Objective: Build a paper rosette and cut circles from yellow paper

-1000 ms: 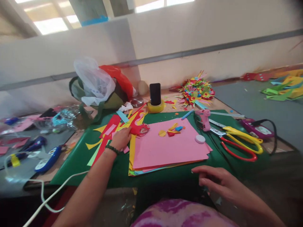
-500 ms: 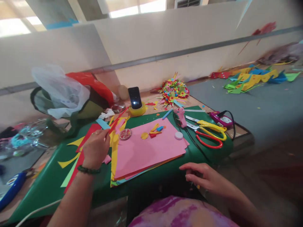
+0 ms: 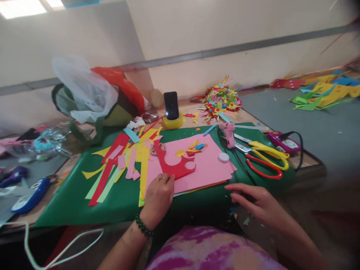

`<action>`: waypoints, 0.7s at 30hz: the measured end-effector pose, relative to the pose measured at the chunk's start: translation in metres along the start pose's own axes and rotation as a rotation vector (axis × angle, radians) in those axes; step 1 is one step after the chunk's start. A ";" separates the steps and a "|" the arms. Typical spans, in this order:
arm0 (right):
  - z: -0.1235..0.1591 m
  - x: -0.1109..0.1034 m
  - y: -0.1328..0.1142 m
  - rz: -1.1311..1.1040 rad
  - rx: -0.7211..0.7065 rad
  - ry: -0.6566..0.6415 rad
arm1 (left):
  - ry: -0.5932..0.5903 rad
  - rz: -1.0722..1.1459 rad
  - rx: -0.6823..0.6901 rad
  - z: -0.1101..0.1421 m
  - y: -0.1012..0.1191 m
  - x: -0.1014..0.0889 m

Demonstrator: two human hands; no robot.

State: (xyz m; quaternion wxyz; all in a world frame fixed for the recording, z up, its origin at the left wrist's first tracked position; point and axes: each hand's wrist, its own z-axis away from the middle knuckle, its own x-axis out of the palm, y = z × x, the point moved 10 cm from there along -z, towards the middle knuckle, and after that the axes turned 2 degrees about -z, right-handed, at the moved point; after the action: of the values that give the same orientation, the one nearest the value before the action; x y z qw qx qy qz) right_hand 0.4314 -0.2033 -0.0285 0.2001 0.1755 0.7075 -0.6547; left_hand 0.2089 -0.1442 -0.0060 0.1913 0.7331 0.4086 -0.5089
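One left hand and one right hand show at the lower middle and lower right of the frame. The left has its thumb and fingers closed on the lower edge of one red paper offcut, which lies over the pink paper stack at centre; the right has its fingers loosely bent, thumb and forefinger a little apart, nothing visible in them. There are two pairs of scissors right of centre, one with yellow handles and one with red handles, one pink glue gun, one white cap on the stack, two pale green strips at left, and one phone standing at one yellow tape roll. A green mat covers the work surface; behind it rises a pale wall, with a grey surface at upper right. The mat's front edge runs below the stack, the right hand just in front of it. A green gap separates the stack's right side from the red handles.
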 end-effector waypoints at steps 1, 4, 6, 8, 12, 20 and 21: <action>-0.004 -0.009 -0.005 0.022 -0.037 0.068 | -0.007 0.023 -0.006 0.002 0.000 0.000; -0.021 -0.032 -0.020 0.143 -0.164 0.291 | 0.010 0.085 -0.010 0.007 0.001 -0.002; -0.038 -0.038 -0.023 0.275 -0.221 0.395 | 0.047 0.122 -0.002 0.013 0.001 -0.003; -0.060 -0.034 -0.017 0.445 -0.227 0.435 | 0.079 0.167 0.002 0.020 0.000 -0.003; -0.101 -0.014 0.020 0.692 -0.087 0.315 | 0.086 0.233 -0.013 0.031 -0.005 -0.003; -0.107 -0.013 0.026 0.752 -0.065 0.190 | 0.070 0.214 -0.029 0.036 -0.009 0.000; -0.102 -0.013 0.022 0.753 -0.090 0.191 | 0.072 0.215 -0.028 0.037 -0.009 0.001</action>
State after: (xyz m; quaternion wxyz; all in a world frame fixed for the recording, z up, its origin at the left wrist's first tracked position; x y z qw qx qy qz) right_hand 0.4483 -0.0993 -0.0341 0.3672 0.4741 0.6369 -0.4845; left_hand 0.1804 -0.1645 -0.0204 0.2400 0.7878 0.3415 -0.4530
